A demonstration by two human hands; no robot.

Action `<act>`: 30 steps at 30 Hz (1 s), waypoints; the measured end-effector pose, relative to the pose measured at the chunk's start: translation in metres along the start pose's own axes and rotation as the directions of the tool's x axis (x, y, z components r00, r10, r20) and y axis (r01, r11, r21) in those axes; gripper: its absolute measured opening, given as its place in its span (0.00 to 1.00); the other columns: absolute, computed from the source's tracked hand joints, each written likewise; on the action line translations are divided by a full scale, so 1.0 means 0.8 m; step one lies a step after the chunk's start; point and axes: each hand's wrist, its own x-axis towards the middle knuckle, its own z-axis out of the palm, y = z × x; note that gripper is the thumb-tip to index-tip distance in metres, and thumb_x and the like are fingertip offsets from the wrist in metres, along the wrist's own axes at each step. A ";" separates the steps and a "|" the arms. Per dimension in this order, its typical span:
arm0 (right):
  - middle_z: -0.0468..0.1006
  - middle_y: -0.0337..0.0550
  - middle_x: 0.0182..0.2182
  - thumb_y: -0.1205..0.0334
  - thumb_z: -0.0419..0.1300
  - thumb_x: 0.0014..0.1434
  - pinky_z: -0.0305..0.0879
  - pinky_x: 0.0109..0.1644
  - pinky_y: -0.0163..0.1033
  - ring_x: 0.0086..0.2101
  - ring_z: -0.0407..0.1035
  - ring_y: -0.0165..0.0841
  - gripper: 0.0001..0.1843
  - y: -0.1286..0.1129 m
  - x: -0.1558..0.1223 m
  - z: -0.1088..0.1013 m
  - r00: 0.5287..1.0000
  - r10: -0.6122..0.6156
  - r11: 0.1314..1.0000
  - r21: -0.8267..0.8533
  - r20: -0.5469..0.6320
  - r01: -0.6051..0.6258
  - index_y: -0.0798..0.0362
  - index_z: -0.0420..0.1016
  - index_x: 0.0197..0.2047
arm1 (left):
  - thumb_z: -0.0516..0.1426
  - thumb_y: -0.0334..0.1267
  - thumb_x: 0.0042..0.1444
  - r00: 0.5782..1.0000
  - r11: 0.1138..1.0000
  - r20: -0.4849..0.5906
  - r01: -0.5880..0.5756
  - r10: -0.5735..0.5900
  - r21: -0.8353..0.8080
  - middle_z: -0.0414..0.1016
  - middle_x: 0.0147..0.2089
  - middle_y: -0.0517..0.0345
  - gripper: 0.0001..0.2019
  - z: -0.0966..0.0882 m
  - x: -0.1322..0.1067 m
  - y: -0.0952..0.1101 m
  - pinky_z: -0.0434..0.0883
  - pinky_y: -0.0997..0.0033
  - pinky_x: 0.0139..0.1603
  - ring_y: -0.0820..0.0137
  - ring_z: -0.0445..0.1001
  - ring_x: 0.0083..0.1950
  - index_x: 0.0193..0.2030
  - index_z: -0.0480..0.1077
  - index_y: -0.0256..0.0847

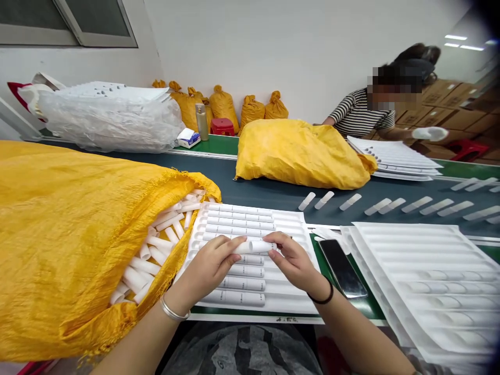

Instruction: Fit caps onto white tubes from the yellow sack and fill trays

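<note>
My left hand (pixel 209 263) pinches a plain white tube (pixel 244 248) between thumb and fingers. A printed white tube (pixel 259 246) is gripped at its far end by my right hand (pixel 296 263). The two tubes lie in line, end against end; whether one goes inside the other I cannot tell. Both hands are over a white grooved tray (pixel 291 292), where several printed tubes (pixel 242 298) lie in rows toward the left. To the left, a yellow woven sack (pixel 78 208) gapes open, showing many loose white tubes (pixel 156 255).
A phone (pixel 341 268) lies right of the tray, beside stacked white trays (pixel 422 260). Clear pieces (pixel 351 202) sit along the dark conveyor belt (pixel 211 169), as does another yellow sack (pixel 300 153). Across it, a person with a white glove (pixel 429 134) is near more trays (pixel 394 156).
</note>
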 end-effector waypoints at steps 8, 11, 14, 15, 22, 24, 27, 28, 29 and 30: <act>0.73 0.48 0.45 0.70 0.56 0.62 0.69 0.50 0.43 0.46 0.68 0.35 0.18 -0.013 0.010 -0.009 0.967 -0.243 0.954 -0.158 0.081 0.253 0.49 0.66 0.56 | 0.52 0.39 0.63 0.995 0.987 0.019 -0.097 0.095 0.127 0.74 0.45 0.51 0.17 -0.015 -0.013 0.018 0.71 0.66 0.48 0.67 0.73 0.46 0.57 0.65 0.38; 0.75 0.47 0.44 0.67 0.56 0.63 0.69 0.48 0.42 0.44 0.69 0.35 0.18 -0.016 0.010 -0.005 0.975 -0.208 0.966 -0.138 0.078 0.217 0.50 0.66 0.56 | 0.53 0.36 0.62 0.985 0.969 -0.053 -0.149 0.162 0.196 0.75 0.44 0.51 0.15 -0.013 -0.016 0.018 0.72 0.65 0.46 0.66 0.73 0.45 0.54 0.66 0.36; 0.77 0.46 0.41 0.63 0.57 0.63 0.70 0.44 0.38 0.40 0.71 0.33 0.16 -0.016 0.010 0.002 0.988 -0.123 0.988 -0.087 0.096 0.131 0.50 0.67 0.55 | 0.53 0.35 0.62 0.968 0.917 -0.080 -0.198 0.239 0.347 0.75 0.41 0.50 0.15 -0.011 -0.015 0.020 0.72 0.62 0.41 0.63 0.73 0.41 0.54 0.66 0.35; 0.77 0.46 0.41 0.62 0.57 0.63 0.70 0.43 0.37 0.39 0.72 0.32 0.15 -0.016 0.010 0.004 0.991 -0.096 0.992 -0.072 0.098 0.103 0.50 0.67 0.54 | 0.54 0.35 0.61 0.962 0.896 -0.085 -0.209 0.261 0.393 0.75 0.40 0.50 0.15 -0.010 -0.014 0.020 0.72 0.61 0.39 0.63 0.73 0.40 0.54 0.66 0.35; 0.77 0.46 0.43 0.61 0.55 0.65 0.68 0.46 0.37 0.42 0.72 0.32 0.15 -0.020 0.001 0.019 0.989 -0.098 0.995 -0.020 0.113 0.101 0.51 0.68 0.54 | 0.52 0.30 0.61 0.950 0.884 -0.084 -0.246 0.302 0.399 0.73 0.39 0.47 0.18 0.008 -0.028 0.019 0.73 0.62 0.39 0.63 0.71 0.39 0.58 0.61 0.30; 0.78 0.47 0.41 0.58 0.57 0.63 0.68 0.44 0.36 0.40 0.72 0.33 0.16 -0.018 -0.005 0.031 0.967 -0.099 0.988 -0.092 0.237 0.123 0.53 0.69 0.53 | 0.51 0.30 0.61 0.958 0.886 0.000 -0.266 0.287 0.380 0.73 0.38 0.49 0.21 0.021 -0.036 0.013 0.73 0.63 0.39 0.64 0.71 0.38 0.61 0.58 0.32; 0.76 0.50 0.37 0.57 0.62 0.59 0.67 0.42 0.40 0.38 0.70 0.38 0.15 0.001 0.001 0.047 0.913 -0.056 0.913 -0.349 0.405 0.211 0.56 0.74 0.46 | 0.55 0.36 0.60 0.973 0.901 0.138 -0.222 0.183 0.374 0.73 0.46 0.46 0.31 0.026 -0.044 -0.012 0.73 0.61 0.44 0.61 0.72 0.45 0.68 0.49 0.37; 0.76 0.51 0.36 0.57 0.62 0.58 0.67 0.42 0.41 0.38 0.69 0.39 0.14 0.014 0.009 0.046 0.923 0.014 0.874 -0.453 0.385 0.175 0.57 0.75 0.44 | 0.56 0.39 0.59 0.986 0.903 0.132 -0.148 0.102 0.404 0.72 0.50 0.43 0.34 0.020 -0.045 -0.025 0.72 0.59 0.47 0.59 0.71 0.49 0.69 0.46 0.37; 0.75 0.51 0.35 0.57 0.63 0.57 0.66 0.43 0.41 0.39 0.69 0.40 0.13 0.030 0.021 0.040 0.945 0.111 0.832 -0.548 0.307 0.081 0.56 0.76 0.43 | 0.56 0.43 0.58 0.996 0.890 0.087 -0.035 -0.005 0.455 0.69 0.54 0.39 0.36 0.010 -0.046 -0.041 0.70 0.55 0.50 0.55 0.70 0.53 0.69 0.46 0.36; 0.75 0.51 0.36 0.56 0.62 0.57 0.65 0.45 0.42 0.40 0.68 0.40 0.14 0.049 0.035 0.029 0.958 0.213 0.786 -0.616 0.191 -0.051 0.56 0.76 0.43 | 0.55 0.45 0.59 0.992 0.851 0.011 0.102 -0.125 0.515 0.67 0.57 0.36 0.35 -0.004 -0.049 -0.059 0.68 0.51 0.52 0.51 0.67 0.56 0.69 0.48 0.35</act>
